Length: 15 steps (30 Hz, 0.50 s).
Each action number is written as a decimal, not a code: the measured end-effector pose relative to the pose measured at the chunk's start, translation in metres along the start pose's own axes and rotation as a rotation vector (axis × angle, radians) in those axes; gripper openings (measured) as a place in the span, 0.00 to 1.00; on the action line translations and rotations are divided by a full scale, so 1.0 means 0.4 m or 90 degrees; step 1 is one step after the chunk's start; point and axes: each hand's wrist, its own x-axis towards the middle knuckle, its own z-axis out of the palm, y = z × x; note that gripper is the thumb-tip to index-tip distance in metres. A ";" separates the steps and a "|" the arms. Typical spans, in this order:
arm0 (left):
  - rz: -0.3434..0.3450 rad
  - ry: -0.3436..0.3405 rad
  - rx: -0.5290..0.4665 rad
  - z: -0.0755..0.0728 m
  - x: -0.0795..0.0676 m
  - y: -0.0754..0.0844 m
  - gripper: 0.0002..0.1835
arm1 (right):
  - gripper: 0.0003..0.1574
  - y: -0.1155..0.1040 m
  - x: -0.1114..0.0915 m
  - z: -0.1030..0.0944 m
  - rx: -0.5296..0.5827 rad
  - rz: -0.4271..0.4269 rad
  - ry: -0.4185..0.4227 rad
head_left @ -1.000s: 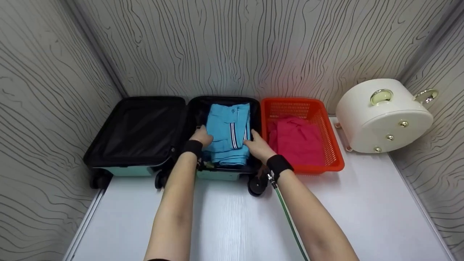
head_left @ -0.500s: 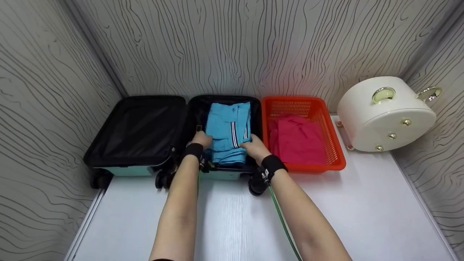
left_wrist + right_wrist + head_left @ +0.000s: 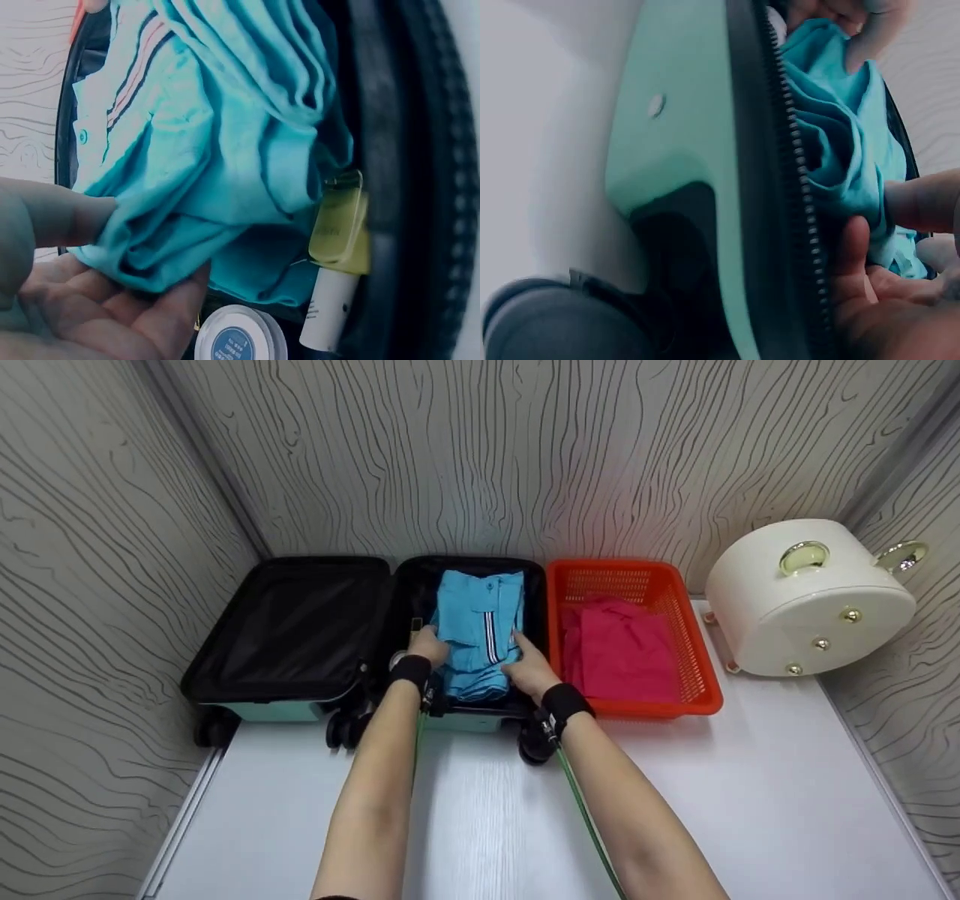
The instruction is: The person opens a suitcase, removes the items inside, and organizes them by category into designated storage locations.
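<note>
A folded light-blue garment (image 3: 471,619) with dark-and-white stripes and a button lies in the right half of an opened mint-green suitcase (image 3: 469,724). At its left side my left hand (image 3: 430,646) pinches the cloth; the left wrist view shows thumb above and fingers (image 3: 169,319) below a loose fold. On the opposite side my right hand (image 3: 532,666) grips the garment's edge between thumb and fingers, close to the zipper (image 3: 799,150). Beside the cloth in the case are a round white-lidded jar (image 3: 232,337) and a bottle with a yellow-green part (image 3: 335,232).
Left of the garment lies the suitcase's other half (image 3: 300,622), black-lined. A red-orange basket (image 3: 701,675) with folded pink clothing (image 3: 630,652) stands right of the case. Further right is a round white case (image 3: 810,592) with gold handles. Green cables (image 3: 589,814) run from the wristbands; patterned walls enclose the table.
My right hand has come slightly down and inward along the garment's edge. The lower folds of the garment have crumpled and shifted a little. The head view has drifted slightly.
</note>
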 end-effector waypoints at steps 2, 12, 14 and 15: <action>0.013 0.006 0.002 -0.001 -0.006 0.003 0.32 | 0.46 -0.001 -0.002 0.003 -0.021 -0.014 -0.003; 0.053 0.033 0.001 -0.022 -0.026 0.020 0.30 | 0.47 -0.006 -0.009 -0.001 -0.148 -0.052 0.022; 0.063 0.038 -0.017 -0.028 -0.031 0.026 0.30 | 0.46 -0.012 -0.014 -0.009 -0.162 -0.071 0.025; 0.069 0.040 -0.026 -0.030 -0.033 0.031 0.30 | 0.46 -0.016 -0.015 -0.014 -0.165 -0.078 0.026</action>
